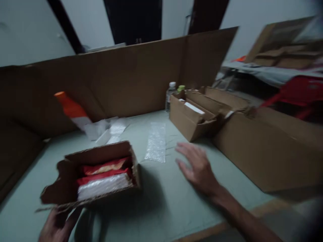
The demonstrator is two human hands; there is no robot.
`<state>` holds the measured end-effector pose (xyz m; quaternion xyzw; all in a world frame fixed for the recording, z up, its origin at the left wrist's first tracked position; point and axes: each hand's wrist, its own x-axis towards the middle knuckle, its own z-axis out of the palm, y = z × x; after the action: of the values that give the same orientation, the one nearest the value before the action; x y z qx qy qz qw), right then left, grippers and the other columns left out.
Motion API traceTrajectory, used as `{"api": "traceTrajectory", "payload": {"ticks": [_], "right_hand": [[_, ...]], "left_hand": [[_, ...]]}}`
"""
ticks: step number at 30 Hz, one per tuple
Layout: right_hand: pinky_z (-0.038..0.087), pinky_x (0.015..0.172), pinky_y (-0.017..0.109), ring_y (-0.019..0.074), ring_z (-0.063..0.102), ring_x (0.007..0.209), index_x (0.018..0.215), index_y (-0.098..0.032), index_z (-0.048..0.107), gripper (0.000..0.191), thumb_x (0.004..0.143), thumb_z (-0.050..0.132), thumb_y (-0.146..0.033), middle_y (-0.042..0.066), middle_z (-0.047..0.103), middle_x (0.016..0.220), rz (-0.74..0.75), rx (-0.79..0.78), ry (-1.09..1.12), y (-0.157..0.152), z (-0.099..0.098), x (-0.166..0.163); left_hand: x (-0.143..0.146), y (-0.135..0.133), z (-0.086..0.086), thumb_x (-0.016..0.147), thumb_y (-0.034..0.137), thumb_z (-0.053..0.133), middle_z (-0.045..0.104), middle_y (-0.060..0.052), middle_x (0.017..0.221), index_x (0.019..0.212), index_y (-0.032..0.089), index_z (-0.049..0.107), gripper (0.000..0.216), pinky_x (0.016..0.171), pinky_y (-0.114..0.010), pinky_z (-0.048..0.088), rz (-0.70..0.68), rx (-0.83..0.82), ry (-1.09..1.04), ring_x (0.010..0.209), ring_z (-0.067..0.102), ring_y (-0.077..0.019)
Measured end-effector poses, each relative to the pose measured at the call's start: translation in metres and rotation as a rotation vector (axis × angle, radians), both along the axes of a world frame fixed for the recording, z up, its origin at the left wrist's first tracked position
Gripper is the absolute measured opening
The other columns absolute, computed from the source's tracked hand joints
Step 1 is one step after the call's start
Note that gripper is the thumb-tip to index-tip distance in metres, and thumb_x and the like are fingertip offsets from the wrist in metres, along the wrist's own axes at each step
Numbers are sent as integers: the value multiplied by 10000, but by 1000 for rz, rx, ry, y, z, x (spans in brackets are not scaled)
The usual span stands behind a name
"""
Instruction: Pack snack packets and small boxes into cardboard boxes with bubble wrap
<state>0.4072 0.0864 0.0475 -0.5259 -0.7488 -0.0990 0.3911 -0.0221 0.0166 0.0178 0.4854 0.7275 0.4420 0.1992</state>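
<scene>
A small open cardboard box (101, 149) stands at the left front of the table, with red packets (103, 169) and a bubble-wrapped item (104, 186) inside. My left hand (59, 227) is at the near left side of this box, its fingers closed at the wall and partly hidden by it. My right hand (195, 164) hovers over the middle of the table with fingers apart, holding nothing. Just beyond it lies a flat strip of bubble wrap (155, 143). The picture is blurred by motion.
Crumpled white packaging (114, 127) and an orange-and-white bottle-shaped item (73, 109) are at the back left. A clear bottle (171, 95) stands behind an open carton (183, 114); a larger box (264, 151) is on the right. Cardboard panels (138, 74) wall the table's back.
</scene>
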Motion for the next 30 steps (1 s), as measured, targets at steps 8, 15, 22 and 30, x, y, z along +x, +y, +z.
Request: {"api": "traceTrajectory", "payload": {"ticks": [8,15,22,30], "right_hand": [[521,995,499,325,632,1178,1354,-172,559,616,816,639,-462,153,652,1317,291,-568,478,-17,-45,-126],[609,709,463,378,699,1001,1110,-339,696,442,731,658,-563,90,762,1021,-183,-576,519,-38,-37,-94],[567,919,449,314,651,1127,1320,-234,583,489,845,571,-348,105,703,1176,456,-467,324,44,-20,-243],[469,1044,504,300,578,1219,1405,-149,429,538,873,503,-187,184,605,1309,605,-382,170,146,-44,-419]], "left_hand": [[25,30,-12,666,526,750,728,-98,982,1047,174,620,534,850,-408,569,-72,48,-328,923,700,-282],[50,15,-11,803,385,688,704,-140,1151,1265,190,608,508,1109,-440,434,-315,179,-328,1194,624,-293],[-59,-10,-21,766,511,710,700,-125,1195,1291,193,573,629,934,-383,556,166,104,-425,1084,683,-280],[-129,15,-15,806,417,669,440,-133,1538,1517,237,326,810,1105,-393,450,291,271,-396,1397,463,-292]]}}
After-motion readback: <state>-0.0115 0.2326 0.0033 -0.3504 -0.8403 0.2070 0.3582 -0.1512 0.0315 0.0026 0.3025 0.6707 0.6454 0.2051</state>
